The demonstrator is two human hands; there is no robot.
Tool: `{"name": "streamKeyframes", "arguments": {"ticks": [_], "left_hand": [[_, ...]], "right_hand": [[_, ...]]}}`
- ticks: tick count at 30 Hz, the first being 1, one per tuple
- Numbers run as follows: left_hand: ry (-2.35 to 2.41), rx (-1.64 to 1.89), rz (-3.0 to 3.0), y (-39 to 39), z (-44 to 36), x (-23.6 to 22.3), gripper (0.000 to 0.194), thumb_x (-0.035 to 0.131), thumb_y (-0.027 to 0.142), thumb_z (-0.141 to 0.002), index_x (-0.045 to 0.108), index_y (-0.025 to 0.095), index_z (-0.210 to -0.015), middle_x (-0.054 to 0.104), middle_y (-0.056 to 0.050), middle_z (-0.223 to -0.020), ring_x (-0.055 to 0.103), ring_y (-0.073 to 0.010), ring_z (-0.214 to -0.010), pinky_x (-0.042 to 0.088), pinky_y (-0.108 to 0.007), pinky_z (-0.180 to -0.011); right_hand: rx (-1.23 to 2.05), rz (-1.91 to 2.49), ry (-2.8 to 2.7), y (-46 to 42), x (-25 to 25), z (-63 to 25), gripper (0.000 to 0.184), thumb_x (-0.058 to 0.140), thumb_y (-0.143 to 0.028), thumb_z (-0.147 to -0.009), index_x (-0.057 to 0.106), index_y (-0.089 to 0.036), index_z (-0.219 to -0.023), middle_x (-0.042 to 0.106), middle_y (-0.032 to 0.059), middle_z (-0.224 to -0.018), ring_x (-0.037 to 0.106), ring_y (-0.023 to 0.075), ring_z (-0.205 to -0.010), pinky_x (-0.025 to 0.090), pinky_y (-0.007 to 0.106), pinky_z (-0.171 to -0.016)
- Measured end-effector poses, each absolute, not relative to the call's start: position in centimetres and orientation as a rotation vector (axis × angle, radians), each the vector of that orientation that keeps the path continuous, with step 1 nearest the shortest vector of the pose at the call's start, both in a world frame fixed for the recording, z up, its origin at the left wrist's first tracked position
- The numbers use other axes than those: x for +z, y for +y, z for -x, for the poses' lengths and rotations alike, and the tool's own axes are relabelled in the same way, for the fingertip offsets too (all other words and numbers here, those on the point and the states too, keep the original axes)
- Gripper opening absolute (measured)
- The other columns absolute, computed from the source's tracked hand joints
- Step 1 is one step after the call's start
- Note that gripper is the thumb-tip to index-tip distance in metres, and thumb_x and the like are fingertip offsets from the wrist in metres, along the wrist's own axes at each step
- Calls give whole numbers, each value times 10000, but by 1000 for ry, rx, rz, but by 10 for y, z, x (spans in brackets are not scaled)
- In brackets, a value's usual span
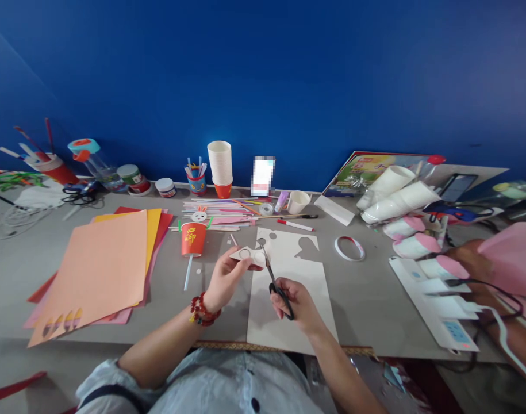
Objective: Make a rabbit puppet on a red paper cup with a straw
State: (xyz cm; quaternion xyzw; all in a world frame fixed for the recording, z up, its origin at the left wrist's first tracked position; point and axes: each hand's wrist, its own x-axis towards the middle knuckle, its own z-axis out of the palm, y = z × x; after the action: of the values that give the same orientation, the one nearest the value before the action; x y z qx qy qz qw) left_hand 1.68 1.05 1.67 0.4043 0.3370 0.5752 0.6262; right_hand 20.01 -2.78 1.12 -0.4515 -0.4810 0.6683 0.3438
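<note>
My left hand (225,280) pinches a small piece of white paper (248,255) that has circles drawn on it. In my right hand (298,305) is a pair of scissors (272,276) with black handles, its blades pointing up at the right end of that piece. Beneath my hands lies a large white sheet (295,299) with round holes and a heart-shaped hole cut from its upper part. Just left of the piece stands a red paper cup (192,240) with a white bunny face (198,215) on top and green strips at its sides.
Colored paper sheets (103,259) are stacked at left. Several sticks and straws (219,215), a red marker (295,225) and a tape roll (349,248) lie beyond my hands. Stacked white cups (220,164) stand by the wall. A power strip (433,305) and another person's arm (469,259) are at right.
</note>
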Motion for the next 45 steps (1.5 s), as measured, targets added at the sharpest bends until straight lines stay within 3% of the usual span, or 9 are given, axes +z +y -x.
{"name": "streamKeyframes", "arguments": {"ticks": [16, 26, 36, 45], "left_hand": [[707, 1201, -974, 13, -7, 15, 213, 737, 340, -816, 680, 146, -881, 726, -48, -827, 694, -193, -761, 606, -398, -805], [729, 1269, -881, 12, -10, 17, 199, 757, 310, -794, 695, 144, -883, 740, -57, -821, 695, -179, -736, 605, -325, -703], [738, 1269, -889, 12, -11, 20, 214, 773, 331, -770, 691, 145, -836, 729, -53, -797, 678, -171, -703, 602, -331, -694], [691, 1227, -975, 13, -6, 14, 179, 723, 318, -831, 682, 150, -879, 728, -56, -833, 689, -180, -733, 599, -353, -740]], "right_hand": [[1812, 1139, -1329, -25, 15, -216, 566, 746, -682, -653, 448, -201, -655, 472, -68, -458, 381, 63, -371, 221, 225, -428], [1800, 1204, -1276, -27, 15, -212, 498, 789, -540, -668, 419, -210, -624, 443, -76, -458, 385, 67, -378, 245, 219, -419], [1787, 1157, -1351, -29, 14, -215, 548, 724, -684, -671, 472, -199, -638, 449, -71, -424, 370, 71, -371, 216, 232, -433], [1815, 1144, -1401, -28, 19, -216, 519, 713, -655, -694, 475, -198, -639, 520, -42, -426, 382, 74, -375, 222, 237, -448]]}}
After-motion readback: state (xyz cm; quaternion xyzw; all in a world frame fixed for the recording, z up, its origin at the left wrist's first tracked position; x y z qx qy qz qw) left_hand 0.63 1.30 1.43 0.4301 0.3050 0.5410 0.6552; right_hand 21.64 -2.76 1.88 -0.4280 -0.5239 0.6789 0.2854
